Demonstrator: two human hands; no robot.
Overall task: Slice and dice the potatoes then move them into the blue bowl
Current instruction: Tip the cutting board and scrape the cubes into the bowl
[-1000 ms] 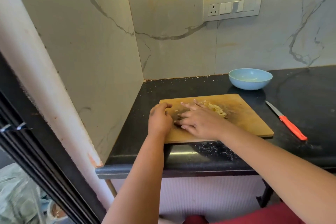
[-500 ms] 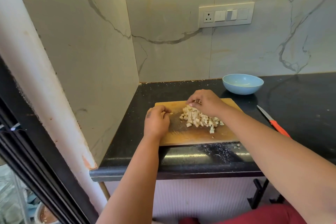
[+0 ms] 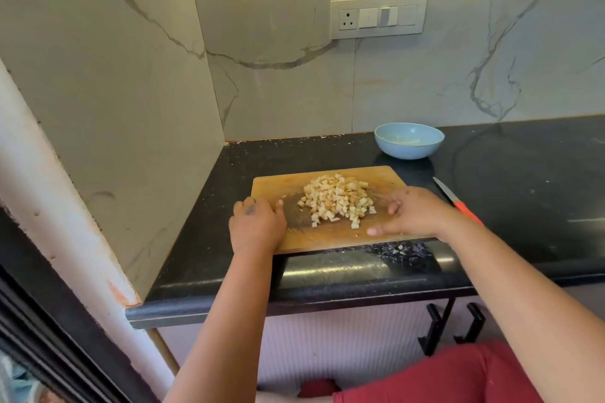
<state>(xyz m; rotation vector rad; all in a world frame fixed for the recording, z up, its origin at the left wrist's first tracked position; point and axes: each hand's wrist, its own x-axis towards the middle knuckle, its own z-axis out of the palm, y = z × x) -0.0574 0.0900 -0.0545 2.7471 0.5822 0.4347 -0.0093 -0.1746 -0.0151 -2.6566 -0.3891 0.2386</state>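
A pile of diced potato pieces (image 3: 339,201) lies in the middle of the wooden cutting board (image 3: 327,237) on the black counter. My left hand (image 3: 257,226) holds the board's left edge with its fingers curled. At the right front corner my right hand (image 3: 412,216) grips the board, thumb stretched along the top and fingers bent. Neither hand touches the pile. The blue bowl (image 3: 409,141) stands behind the board to the right, a pale scrap showing inside it. An orange-handled knife (image 3: 458,203) lies on the counter just right of my right hand.
Marble walls close in the counter (image 3: 523,206) at the left and back, with a switch panel (image 3: 378,16) on the back wall. A few potato crumbs (image 3: 399,249) lie on the counter in front of the board. Black hooks (image 3: 451,327) hang below the counter's front edge.
My right hand has left the back of the potato pile and come down to the board's right front corner. My left hand has stayed at the left edge.
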